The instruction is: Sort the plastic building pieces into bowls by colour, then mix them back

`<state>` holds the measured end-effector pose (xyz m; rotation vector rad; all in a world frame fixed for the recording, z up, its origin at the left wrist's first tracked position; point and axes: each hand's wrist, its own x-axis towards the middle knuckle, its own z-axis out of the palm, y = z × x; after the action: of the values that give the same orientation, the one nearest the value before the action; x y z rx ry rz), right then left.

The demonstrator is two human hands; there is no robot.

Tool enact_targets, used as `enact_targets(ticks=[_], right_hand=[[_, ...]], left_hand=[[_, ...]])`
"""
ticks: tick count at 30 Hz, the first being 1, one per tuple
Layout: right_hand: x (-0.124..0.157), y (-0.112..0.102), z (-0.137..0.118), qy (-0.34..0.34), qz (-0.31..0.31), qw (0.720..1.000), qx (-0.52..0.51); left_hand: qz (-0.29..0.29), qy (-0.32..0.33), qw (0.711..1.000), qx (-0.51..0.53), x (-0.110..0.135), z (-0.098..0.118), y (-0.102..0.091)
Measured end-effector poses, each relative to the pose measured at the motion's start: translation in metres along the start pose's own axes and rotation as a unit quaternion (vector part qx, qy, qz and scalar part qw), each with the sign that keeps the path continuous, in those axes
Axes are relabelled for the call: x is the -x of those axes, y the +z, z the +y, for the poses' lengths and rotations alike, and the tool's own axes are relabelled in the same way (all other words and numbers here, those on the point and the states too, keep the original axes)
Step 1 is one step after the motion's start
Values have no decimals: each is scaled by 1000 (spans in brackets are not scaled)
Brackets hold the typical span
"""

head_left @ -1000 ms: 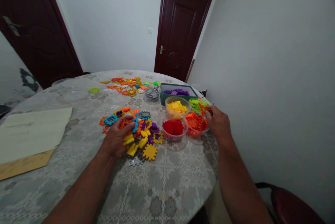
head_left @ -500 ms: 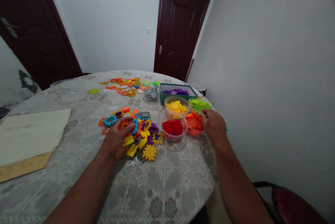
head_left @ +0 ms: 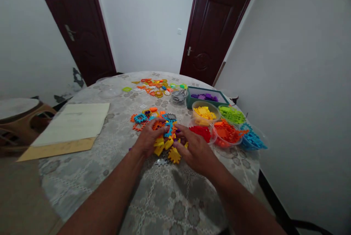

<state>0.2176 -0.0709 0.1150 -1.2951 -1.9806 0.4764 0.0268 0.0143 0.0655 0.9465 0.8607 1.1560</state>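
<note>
A mixed pile of interlocking plastic building pieces lies on the table before me. My left hand [head_left: 148, 139] is at the pile's left side, its thumb and fingers curled around an orange square piece [head_left: 158, 125]. A blue notched piece [head_left: 169, 129] touches its thumb tip. My right hand [head_left: 195, 149] reaches over the pile's right side with thumb and fingers apart and nothing visible between them. Below its thumb lies a yellow square toothed piece [head_left: 174, 155]. Yellow chunky pieces [head_left: 159, 150] sit between the hands. The palms hide part of the pile.
Right of the pile stand clear bowls of red [head_left: 201, 132], yellow [head_left: 204, 113], orange [head_left: 227, 131], green [head_left: 232, 114] and blue pieces [head_left: 252, 138]. A green box [head_left: 189, 102] holds purple ones; a bowl of grey pieces [head_left: 179, 96] is beside it. Paper sheets [head_left: 74, 125] lie left.
My right hand has moved left from the bowl of orange pieces to the pile. My left hand stays at the pile. The view has swung left.
</note>
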Motion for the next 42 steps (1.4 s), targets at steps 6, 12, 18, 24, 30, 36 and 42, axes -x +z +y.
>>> enact_targets(ticks=[6, 12, 18, 24, 30, 36, 42], right_hand=[[-4, 34, 12, 59, 82, 991, -85], [0, 43, 26, 63, 159, 979, -114], [1, 9, 32, -29, 248, 968, 29], [11, -90, 69, 52, 426, 880, 205], [15, -137, 112, 186, 379, 840, 341], [14, -122, 125, 257, 261, 831, 418], [15, -102, 100, 143, 302, 887, 318]], left_hand=[[0, -19, 1000, -2, 2, 1, 1], [-5, -31, 999, -7, 1, 2, 1], [3, -48, 999, -6, -4, 1, -2], [36, -43, 998, 3, -9, -1, -3], [45, -42, 998, -5, -6, 0, 1], [37, -49, 998, 21, -7, -1, 1], [30, -42, 998, 21, -3, 1, 4]])
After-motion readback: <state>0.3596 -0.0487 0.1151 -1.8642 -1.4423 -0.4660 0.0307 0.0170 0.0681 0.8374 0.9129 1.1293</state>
